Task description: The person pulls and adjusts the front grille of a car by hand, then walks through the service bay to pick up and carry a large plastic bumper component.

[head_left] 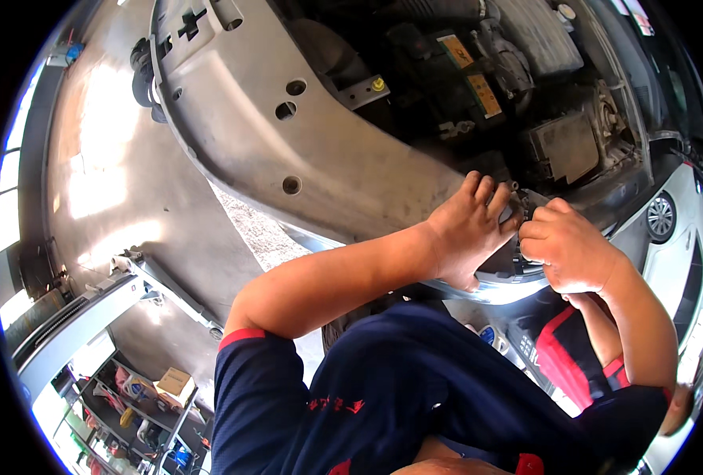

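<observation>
My left hand (476, 231) lies with spread fingers over the front corner of a car's engine bay, beside the headlight (514, 289). Its thumb points down toward the lamp's edge, and the fingertips reach a small dark fitting (523, 202) at the corner. Close on the right, my right hand (567, 247) is closed, thumb and fingers pinched together against that same spot. What the right fingers hold is hidden behind them. A dusty grey front panel (367, 170) with round holes stretches away to the left of my left hand.
A battery (466, 67) with orange labels and a dark box (565, 146) sit in the engine bay. Close by on the right is another person's arm (599, 328). A white car (676, 229) stands beyond. A lift arm (177, 293) and a shelf rack (121, 412) are at left.
</observation>
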`<state>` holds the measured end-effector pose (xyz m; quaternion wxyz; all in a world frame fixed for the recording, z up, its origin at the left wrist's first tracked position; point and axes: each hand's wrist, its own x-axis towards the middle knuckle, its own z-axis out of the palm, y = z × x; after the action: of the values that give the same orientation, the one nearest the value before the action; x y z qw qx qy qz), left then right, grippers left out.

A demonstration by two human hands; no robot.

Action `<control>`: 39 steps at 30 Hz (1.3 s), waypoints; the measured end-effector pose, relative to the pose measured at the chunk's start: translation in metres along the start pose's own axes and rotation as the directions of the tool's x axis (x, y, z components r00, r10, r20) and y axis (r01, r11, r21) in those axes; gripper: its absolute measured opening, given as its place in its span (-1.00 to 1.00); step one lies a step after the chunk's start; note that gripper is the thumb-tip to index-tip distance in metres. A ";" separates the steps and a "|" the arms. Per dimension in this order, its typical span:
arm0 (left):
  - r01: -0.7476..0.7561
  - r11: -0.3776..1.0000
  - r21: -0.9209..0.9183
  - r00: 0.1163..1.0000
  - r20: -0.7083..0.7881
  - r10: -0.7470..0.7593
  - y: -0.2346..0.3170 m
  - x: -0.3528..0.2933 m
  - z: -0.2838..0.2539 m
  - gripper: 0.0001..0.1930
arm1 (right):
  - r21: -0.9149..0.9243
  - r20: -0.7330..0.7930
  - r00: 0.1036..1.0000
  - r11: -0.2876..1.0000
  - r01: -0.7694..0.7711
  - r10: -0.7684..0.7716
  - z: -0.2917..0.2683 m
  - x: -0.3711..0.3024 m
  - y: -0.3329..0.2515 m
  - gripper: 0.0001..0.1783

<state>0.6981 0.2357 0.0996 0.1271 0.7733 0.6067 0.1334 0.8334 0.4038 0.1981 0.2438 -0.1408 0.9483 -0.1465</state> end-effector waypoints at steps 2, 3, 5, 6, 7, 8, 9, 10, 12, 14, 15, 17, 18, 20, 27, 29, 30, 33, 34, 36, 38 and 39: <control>-0.009 1.000 -0.008 1.000 -0.004 0.009 0.000 0.001 0.001 0.08 | 0.016 0.011 1.000 1.000 0.003 -0.003 -0.001 -0.002 -0.001 -0.82; -0.015 1.000 -0.028 1.000 -0.010 0.015 0.001 0.001 0.003 0.09 | 0.026 0.008 1.000 1.000 -0.012 0.012 0.000 -0.003 -0.002 -0.82; -0.027 0.999 -0.046 0.999 -0.036 0.025 0.001 0.001 0.009 0.10 | 0.021 0.012 1.000 1.000 0.002 -0.003 0.000 -0.004 -0.001 -0.83; -0.029 0.997 -0.070 0.997 -0.076 0.024 0.002 0.001 0.012 0.11 | 0.022 0.032 0.999 1.000 -0.007 0.007 -0.002 -0.005 -0.001 -0.82; -0.036 0.995 -0.097 0.996 -0.086 0.028 0.002 0.002 0.009 0.14 | 0.002 0.034 0.999 1.000 -0.001 0.001 0.001 -0.007 0.001 -0.82; -0.024 0.995 -0.094 0.996 -0.087 0.016 -0.003 0.003 0.009 0.13 | -0.006 0.028 1.000 1.000 0.001 -0.001 0.002 -0.005 0.005 -0.82; 0.006 0.995 -0.096 0.996 -0.088 -0.014 -0.004 0.000 0.011 0.12 | -0.013 0.031 0.999 1.000 0.020 -0.020 0.002 -0.003 0.006 -0.82; 0.001 0.997 -0.080 0.995 -0.094 -0.009 -0.004 0.000 0.013 0.11 | 0.009 0.013 1.000 1.000 0.012 -0.012 0.005 -0.004 0.007 -0.83; -0.015 0.998 -0.061 0.993 -0.119 0.007 -0.006 0.003 0.016 0.09 | 0.026 -0.009 1.000 1.000 -0.004 0.004 0.009 -0.007 0.007 -0.84; -0.033 0.996 -0.083 0.993 -0.119 0.023 -0.006 0.008 0.017 0.08 | 0.039 -0.012 1.000 0.999 -0.024 0.024 0.011 -0.009 0.007 -0.85; -0.035 0.995 -0.091 0.993 -0.119 0.024 -0.007 0.010 0.017 0.08 | 0.042 -0.024 0.999 0.999 -0.024 0.025 0.011 -0.010 0.008 -0.86; -0.046 0.994 -0.100 0.990 -0.139 0.032 -0.009 0.011 0.019 0.04 | 0.065 -0.052 0.998 0.998 -0.022 0.026 0.013 -0.009 0.008 -0.84; -0.049 0.993 -0.105 0.992 -0.124 0.036 -0.009 0.011 0.018 0.02 | 0.085 -0.085 0.996 0.996 -0.017 0.024 0.014 -0.010 0.008 -0.82; -0.056 0.992 -0.112 0.993 -0.108 0.044 -0.009 0.011 0.017 -0.01 | 0.087 -0.086 0.996 0.996 -0.020 0.027 0.017 -0.010 0.008 -0.82; -0.067 0.968 -0.244 0.990 -0.134 0.034 -0.009 0.014 0.016 -0.13 | 0.070 -0.069 0.997 0.997 -0.012 0.017 0.023 -0.018 0.012 -0.87; -0.054 0.962 -0.266 0.992 -0.127 0.020 -0.009 0.015 0.016 -0.12 | 0.094 -0.062 0.998 0.995 -0.017 0.023 0.024 -0.021 0.016 -0.86; -0.034 0.963 -0.266 0.996 -0.094 0.009 -0.009 0.015 0.014 -0.09 | 0.096 -0.072 0.997 0.995 -0.010 0.016 0.026 -0.021 0.017 -0.85; -0.012 0.967 -0.254 0.999 -0.048 0.000 -0.010 0.018 0.011 0.00 | 0.100 -0.062 0.998 0.995 0.012 -0.006 0.027 -0.018 0.022 -0.83; 0.005 0.964 -0.265 0.999 -0.045 -0.018 -0.011 0.019 0.010 0.00 | 0.092 -0.043 0.999 0.995 0.024 -0.020 0.026 -0.017 0.024 -0.83; -0.015 0.970 -0.242 1.000 -0.031 0.007 -0.013 0.017 0.009 0.09 | 0.081 -0.047 0.998 0.996 0.033 -0.029 0.025 -0.015 0.024 -0.82; 0.007 0.971 -0.238 1.000 -0.016 -0.011 -0.012 0.015 0.008 0.09 | 0.095 -0.049 0.999 0.995 0.025 -0.021 0.023 -0.013 0.024 -0.81; -0.004 0.977 -0.215 1.000 -0.004 0.003 -0.013 0.015 0.010 0.09 | 0.101 -0.026 0.999 0.994 0.037 -0.034 0.023 -0.011 0.023 -0.81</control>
<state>0.6930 0.2529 0.0866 0.2086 0.7558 0.5876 0.1998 0.8498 0.4237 0.1754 0.2366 -0.1433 0.9398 -0.2005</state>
